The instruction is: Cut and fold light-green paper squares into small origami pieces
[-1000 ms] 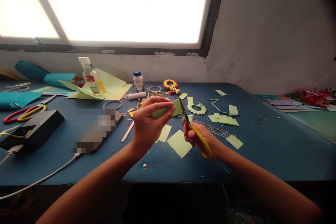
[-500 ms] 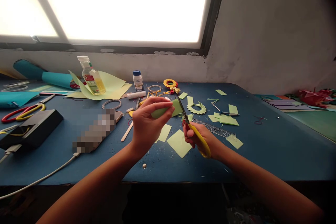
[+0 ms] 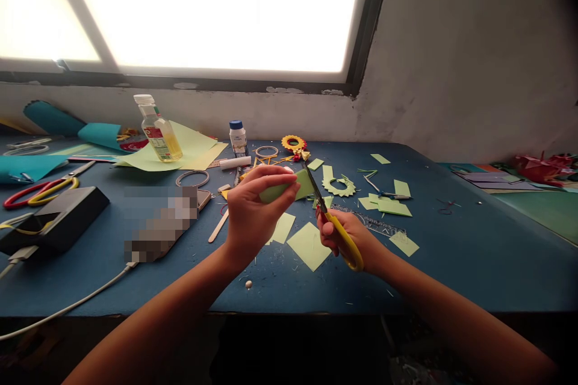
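My left hand (image 3: 257, 204) pinches a small piece of green paper (image 3: 305, 185) between thumb and fingers, above the table. In my right hand (image 3: 345, 231) is a pair of scissors (image 3: 344, 238) with yellow handles; its dark blades point up and away, at the right edge of the green paper. Whether the blades bite into the paper I cannot tell. Beneath and around the hands lie cut green paper pieces (image 3: 309, 246). A toothed green paper ring (image 3: 339, 185) rests beyond the scissors, and a clear plastic ruler (image 3: 383, 227) is partly hidden by my right hand.
On the blue table (image 3: 451, 264) a tilted bottle (image 3: 162, 138) stands on green sheets at the left. A white bottle with a blue cap (image 3: 238, 139) is at the back. Red and yellow scissors (image 3: 43, 192), a black box (image 3: 54, 222) and a cable (image 3: 81, 307) lie left. Compasses (image 3: 392, 195) lie right.
Both hands stay nearly in place with the paper and scissors. The scissors and right hand have shifted very slightly right.
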Available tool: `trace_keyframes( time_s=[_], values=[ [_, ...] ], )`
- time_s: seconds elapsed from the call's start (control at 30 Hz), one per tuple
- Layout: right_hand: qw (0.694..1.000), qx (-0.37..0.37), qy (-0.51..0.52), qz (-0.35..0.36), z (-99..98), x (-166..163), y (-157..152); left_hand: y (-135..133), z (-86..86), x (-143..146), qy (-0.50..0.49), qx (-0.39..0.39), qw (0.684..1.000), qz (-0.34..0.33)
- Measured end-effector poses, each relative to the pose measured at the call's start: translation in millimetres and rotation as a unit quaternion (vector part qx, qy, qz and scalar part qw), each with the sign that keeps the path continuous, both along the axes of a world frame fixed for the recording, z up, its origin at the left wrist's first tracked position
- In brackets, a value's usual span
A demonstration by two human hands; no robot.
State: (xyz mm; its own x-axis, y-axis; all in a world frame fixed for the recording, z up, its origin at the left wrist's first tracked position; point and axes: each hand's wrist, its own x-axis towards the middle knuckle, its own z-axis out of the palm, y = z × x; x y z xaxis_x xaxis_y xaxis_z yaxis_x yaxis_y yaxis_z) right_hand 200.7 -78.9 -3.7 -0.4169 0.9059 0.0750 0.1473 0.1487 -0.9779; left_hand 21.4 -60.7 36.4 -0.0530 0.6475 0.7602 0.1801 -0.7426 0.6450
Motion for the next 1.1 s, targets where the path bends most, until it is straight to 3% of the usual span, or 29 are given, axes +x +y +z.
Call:
trace_keyframes(
  time_s=[0.33, 0.53, 0.73, 1.1],
  values=[
    [1.000, -0.008, -0.025, -0.010, -1.3, 0.5, 2.1, 0.5, -0.3, -0.6, -0.004, 0.004, 1.000, 0.001],
    [0.991, 0.079, -0.110, -0.010, 0.1, 5.1, 0.2, -0.4, 0.6, 0.1, -0.013, 0.003, 1.000, -0.014],
    [0.989, 0.074, -0.126, 0.033, 2.1, 6.4, -1.9, 0.3, 0.5, -0.4, -0.006, 0.009, 1.000, -0.023],
    [0.993, 0.050, -0.102, 0.032, 1.3, 6.5, -2.3, 1.6, -0.8, -1.4, 0.010, 0.010, 1.000, -0.016]
  ],
)
